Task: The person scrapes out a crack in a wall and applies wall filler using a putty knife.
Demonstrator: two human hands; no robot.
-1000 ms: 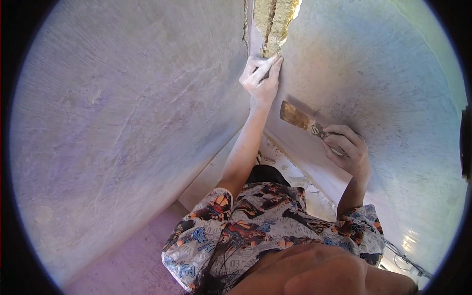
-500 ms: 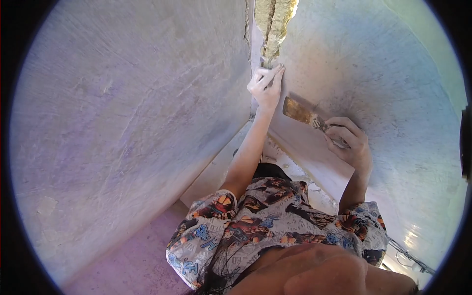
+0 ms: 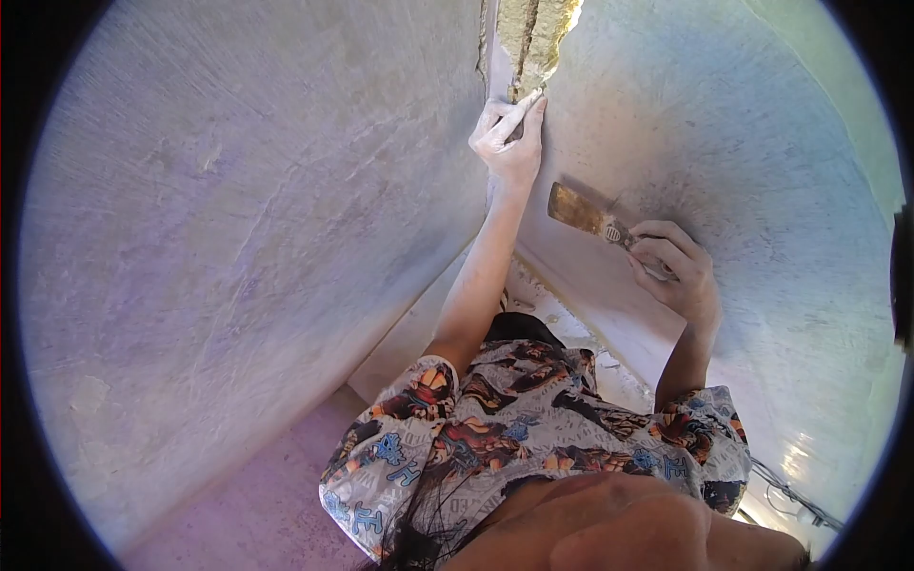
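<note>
Two hands are raised at a wall corner: the left hand (image 3: 507, 143) is pressed, fingers seemingly pinched, against the broken gap (image 3: 533, 43), filling it; the putty knife (image 3: 583, 213) is gripped by the right hand (image 3: 676, 276), just right, ready for smoothing.

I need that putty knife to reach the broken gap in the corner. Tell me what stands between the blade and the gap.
The left hand does: it presses at the gap's lower end, up-left of the putty knife held in the right hand. Nothing else visible.
</note>
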